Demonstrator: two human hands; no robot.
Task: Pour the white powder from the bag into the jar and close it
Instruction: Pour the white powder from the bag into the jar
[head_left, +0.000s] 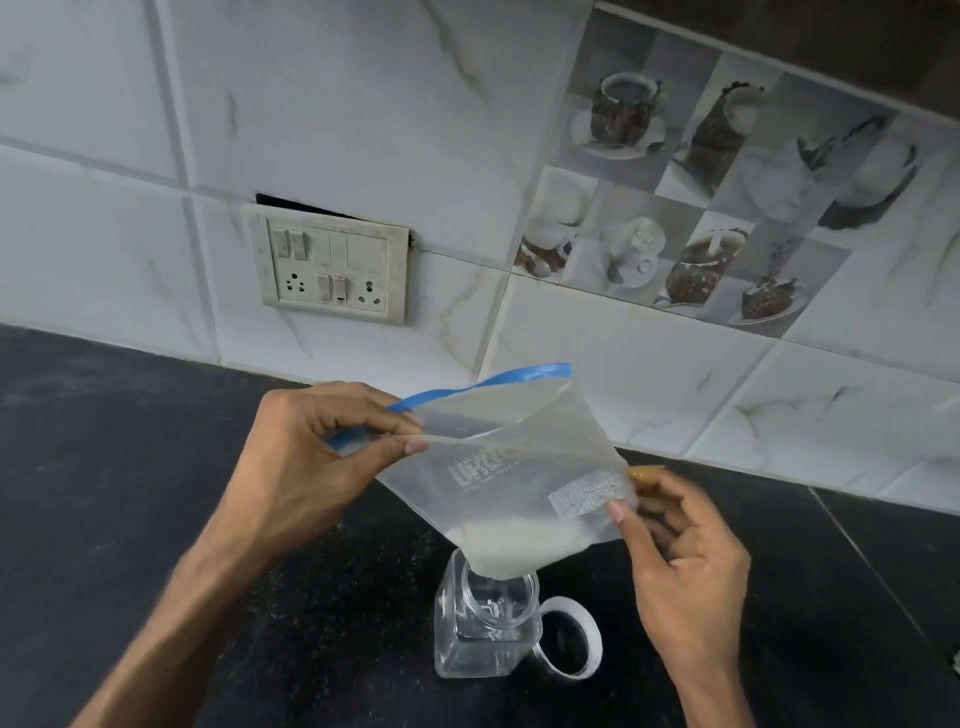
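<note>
A clear zip bag (498, 467) with a blue seal strip hangs over the jar, its mouth open at the top. White powder (511, 543) sits in the bag's lowest corner, right above the jar's mouth. My left hand (311, 462) pinches the bag's upper left edge at the blue strip. My right hand (680, 566) pinches the bag's right side near a white label. The clear square jar (485, 629) stands open on the black counter. Its lid (571, 644), a white ring, lies on the counter touching the jar's right side.
The black stone counter (130, 493) runs under everything. A tiled wall stands behind, with a switch and socket panel (332, 265) at the left and picture tiles (701, 197) at the right.
</note>
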